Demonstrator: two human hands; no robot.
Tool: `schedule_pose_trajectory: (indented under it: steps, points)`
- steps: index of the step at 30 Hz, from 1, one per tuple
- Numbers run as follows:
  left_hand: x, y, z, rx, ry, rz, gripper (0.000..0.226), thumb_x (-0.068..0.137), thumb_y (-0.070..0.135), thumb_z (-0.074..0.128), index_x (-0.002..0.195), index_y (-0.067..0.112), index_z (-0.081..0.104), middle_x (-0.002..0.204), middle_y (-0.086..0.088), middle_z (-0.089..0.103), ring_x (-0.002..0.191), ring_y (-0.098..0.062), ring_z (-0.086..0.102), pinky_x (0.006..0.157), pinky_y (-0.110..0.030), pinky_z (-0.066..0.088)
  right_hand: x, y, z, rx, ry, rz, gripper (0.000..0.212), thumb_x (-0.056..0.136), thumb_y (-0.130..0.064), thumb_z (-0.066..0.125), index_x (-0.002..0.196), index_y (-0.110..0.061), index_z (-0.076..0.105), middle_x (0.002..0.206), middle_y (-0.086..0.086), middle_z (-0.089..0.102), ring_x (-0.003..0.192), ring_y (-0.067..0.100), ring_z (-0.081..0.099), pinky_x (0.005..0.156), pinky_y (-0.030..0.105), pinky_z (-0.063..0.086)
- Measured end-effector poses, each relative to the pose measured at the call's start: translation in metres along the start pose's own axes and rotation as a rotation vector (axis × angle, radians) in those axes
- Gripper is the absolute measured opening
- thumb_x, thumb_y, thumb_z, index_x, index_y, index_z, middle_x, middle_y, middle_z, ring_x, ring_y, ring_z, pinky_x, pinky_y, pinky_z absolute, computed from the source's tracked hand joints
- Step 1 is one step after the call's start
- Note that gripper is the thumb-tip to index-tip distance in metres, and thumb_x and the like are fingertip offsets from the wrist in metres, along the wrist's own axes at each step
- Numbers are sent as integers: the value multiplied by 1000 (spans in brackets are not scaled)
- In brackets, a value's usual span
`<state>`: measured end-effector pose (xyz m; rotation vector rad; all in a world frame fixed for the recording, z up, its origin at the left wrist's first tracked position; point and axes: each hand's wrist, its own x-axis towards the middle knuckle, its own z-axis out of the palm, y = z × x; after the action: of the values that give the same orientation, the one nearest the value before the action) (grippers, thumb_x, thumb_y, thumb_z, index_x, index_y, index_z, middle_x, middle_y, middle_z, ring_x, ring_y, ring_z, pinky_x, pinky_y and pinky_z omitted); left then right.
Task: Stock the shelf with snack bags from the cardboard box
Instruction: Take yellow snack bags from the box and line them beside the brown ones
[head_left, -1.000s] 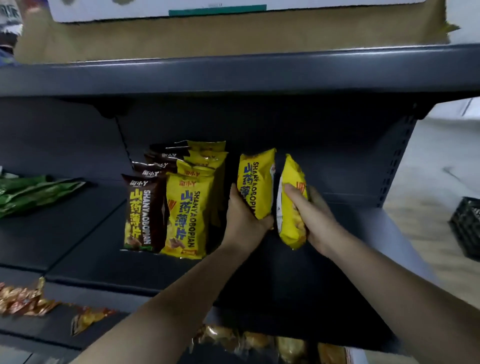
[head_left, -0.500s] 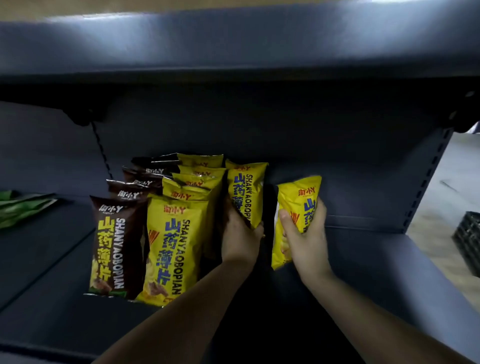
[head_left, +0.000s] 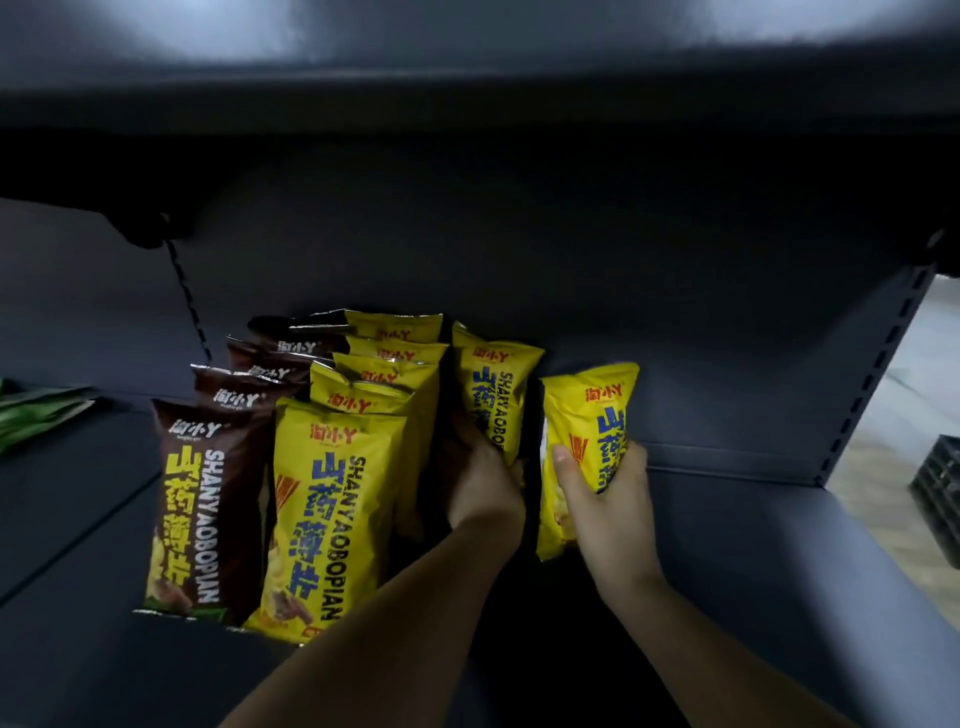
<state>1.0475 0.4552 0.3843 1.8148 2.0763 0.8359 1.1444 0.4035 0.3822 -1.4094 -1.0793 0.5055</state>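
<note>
A dark grey shelf board (head_left: 727, 545) holds a row of several brown snack bags (head_left: 202, 499) and, beside it, a row of several yellow snack bags (head_left: 327, 519), all upright. My left hand (head_left: 480, 483) grips the lower part of a yellow bag (head_left: 496, 395) standing upright deep on the shelf, right of the yellow row. My right hand (head_left: 608, 499) holds another yellow bag (head_left: 592, 421) upright, a little further right. The cardboard box is out of view.
The shelf above (head_left: 467, 93) overhangs close overhead. Green packets (head_left: 36, 415) lie on the neighbouring shelf at far left. A perforated upright (head_left: 872, 374) ends the shelf on the right; beyond it are the floor and a black crate (head_left: 937, 493).
The view has moved closer under the upper shelf. Both hands have pushed their yellow bags deeper onto the shelf and turned them upright, the left one beside the yellow row.
</note>
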Motion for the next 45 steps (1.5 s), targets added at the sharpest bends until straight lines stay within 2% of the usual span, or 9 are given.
schedule_pose_trajectory:
  steps: [6,12,15,18,22,29,34,38,45]
  points:
    - [1,-3,-1,-157,-82,-14,103,84,48,60,147,0,-7,151,-21,19,140,-33,25,113,-41,27,-1,1,2,9,-4,24,43,83,-42,68,111,-20,44,106,1,59,93,18,62,78,45,57]
    - [-51,-14,-23,-166,132,315,72,91,38,44,146,-2,18,139,-17,40,130,-29,40,107,-33,34,-4,-5,0,34,-8,6,38,88,-40,63,109,-19,39,109,4,59,96,19,58,76,26,43]
    - [-69,-19,-29,-58,69,446,89,80,54,28,148,-1,11,146,-16,33,137,-26,30,114,-32,24,-2,-7,4,72,-61,36,58,78,-62,59,113,-20,40,115,6,58,107,21,59,87,31,46]
    - [-72,-17,-33,48,7,428,90,85,54,36,149,2,0,152,-12,22,142,-24,20,116,-35,17,-5,-13,14,161,-131,104,80,61,-77,51,119,-21,44,121,6,56,113,20,58,101,44,45]
    - [-63,-12,-38,74,-24,361,84,93,35,47,149,3,-8,155,-11,10,142,-25,16,115,-36,17,-19,-25,27,161,-255,90,79,66,-67,56,129,-21,44,126,-1,48,126,15,43,109,37,37]
    - [-50,-13,-38,-236,-14,139,64,91,17,50,143,-1,17,136,-18,38,128,-33,38,105,-39,34,5,-30,25,-131,-341,-54,20,87,-23,68,102,-11,60,97,0,67,93,15,62,77,26,45]
    - [-48,-3,-31,-170,43,150,84,93,40,44,148,7,-10,149,-11,21,138,-28,25,107,-39,30,16,-31,29,-344,-368,-136,27,92,-31,60,105,-7,63,101,9,70,96,26,65,79,36,49]
    - [-36,-11,-22,-149,81,135,93,89,40,52,148,11,-13,146,-14,25,134,-30,31,105,-38,33,22,-35,34,-574,-353,-247,36,97,-35,49,114,-3,55,118,15,49,113,34,50,92,41,44]
    - [-27,-20,-14,-264,29,147,103,83,25,67,148,24,-14,148,-16,33,132,-31,40,107,-40,36,33,-59,47,-210,-179,-197,39,97,-21,52,130,-3,40,129,19,42,125,33,41,96,29,31]
